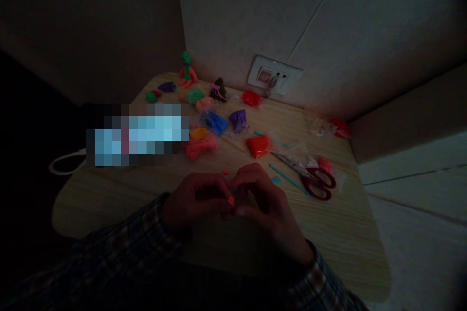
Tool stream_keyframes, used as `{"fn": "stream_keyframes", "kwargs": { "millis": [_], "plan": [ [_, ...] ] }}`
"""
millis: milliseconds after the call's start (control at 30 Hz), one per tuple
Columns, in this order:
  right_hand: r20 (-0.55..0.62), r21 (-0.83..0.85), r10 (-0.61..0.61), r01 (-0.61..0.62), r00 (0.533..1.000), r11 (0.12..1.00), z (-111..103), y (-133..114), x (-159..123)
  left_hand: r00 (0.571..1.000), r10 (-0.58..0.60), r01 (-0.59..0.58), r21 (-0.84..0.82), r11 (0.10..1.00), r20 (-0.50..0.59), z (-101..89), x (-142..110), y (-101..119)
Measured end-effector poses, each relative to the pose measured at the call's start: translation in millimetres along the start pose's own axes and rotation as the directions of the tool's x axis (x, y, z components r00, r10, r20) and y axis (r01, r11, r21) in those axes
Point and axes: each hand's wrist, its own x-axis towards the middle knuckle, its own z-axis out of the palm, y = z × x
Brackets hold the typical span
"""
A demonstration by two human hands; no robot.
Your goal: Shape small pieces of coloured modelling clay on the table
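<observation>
My left hand [197, 201] and my right hand [266, 204] meet over the near middle of a light wooden table [346, 238]. Both are closed in a pinch on one small pink-orange piece of clay [231, 199] held between the fingertips. A tiny bit of the same clay [225, 172] lies on the table just beyond my fingers. The scene is dim and both forearms wear plaid sleeves.
Red-handled scissors [310, 177] and a thin teal stick [288, 178] lie right of my hands. Bags of clay sit further back: red [258, 146], purple [238, 120], blue [216, 122], pink [202, 146]. Two clay figures [187, 70] [219, 90] stand by the wall, near a socket plate [273, 76].
</observation>
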Motion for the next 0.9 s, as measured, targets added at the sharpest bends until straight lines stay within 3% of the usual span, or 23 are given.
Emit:
{"fn": "stream_keyframes", "kwargs": {
  "millis": [267, 400, 567, 767, 900],
  "plan": [
    [0.111, -0.024, -0.006, 0.009, 0.994, 1.0, -3, -3, -1, 0.989, -0.139, 0.142, -0.062, 0.988, 0.05, 0.6, 3, -2],
    [0.084, -0.017, -0.048, 0.049, 0.995, 0.999, -5, -3, -2, 0.988, -0.151, 0.154, -0.064, 0.986, 0.039, -0.7, 4, -3],
    [0.048, -0.127, -0.07, 0.076, 0.996, 0.989, -6, -4, -1, 0.99, -0.136, 0.138, -0.074, 0.988, 0.036, -2.1, 5, -5],
    [0.028, -0.253, -0.157, 0.159, 0.987, 0.954, -4, -4, 0, 0.987, -0.15, 0.148, -0.043, 0.988, -0.054, -0.7, 5, -5],
    [-0.06, -0.446, -0.199, 0.152, 0.978, 0.882, -23, -1, -4, 0.986, -0.123, 0.118, -0.051, 0.992, -0.113, -1.2, 5, -5]
  ]
}}
